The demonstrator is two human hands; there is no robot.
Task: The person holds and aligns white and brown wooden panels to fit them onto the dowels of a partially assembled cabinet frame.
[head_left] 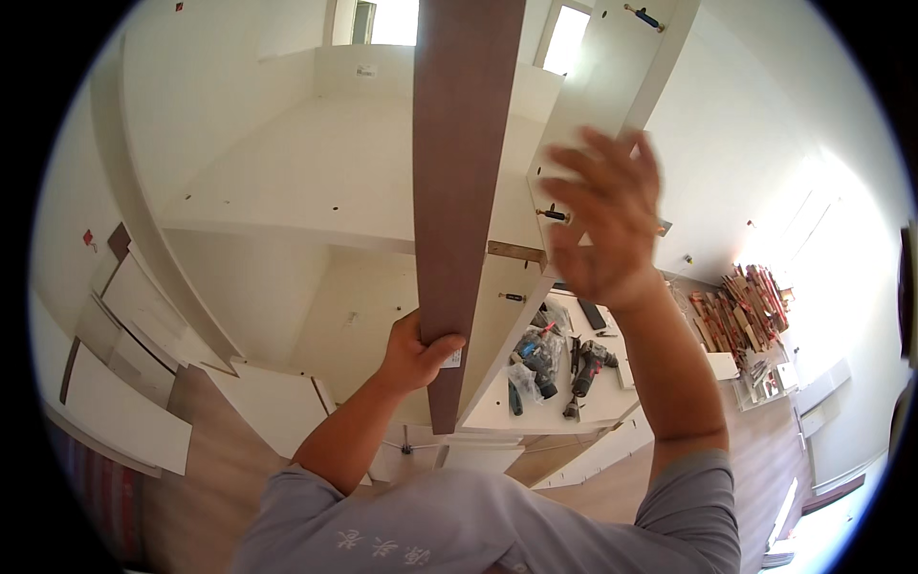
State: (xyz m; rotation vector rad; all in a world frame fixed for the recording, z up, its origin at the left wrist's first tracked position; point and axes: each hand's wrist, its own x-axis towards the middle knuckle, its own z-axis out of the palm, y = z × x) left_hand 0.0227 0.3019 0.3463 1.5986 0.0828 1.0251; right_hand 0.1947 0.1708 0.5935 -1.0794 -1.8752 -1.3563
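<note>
A long, narrow brown board [461,163] runs from the top of the view down toward my chest. Near its lower end, my left hand [421,352] grips it with the thumb across its face, beside a small white label [451,359]. Raised to the right of the board and apart from it, my right hand [604,215] is blurred, with its fingers spread and nothing in them. Behind the hands stands a white cabinet [287,172] with a shelf across it. Several black-and-brass fittings stick out of its right panel, one hinge-like fitting [553,214] close to my right hand.
A white board at lower right carries a power drill [591,369], bagged parts [541,352] and other tools. Beyond it, wood strips [741,311] are piled by the wall. White panels [124,402] lean and lie at the left, over a wood-coloured floor [206,478].
</note>
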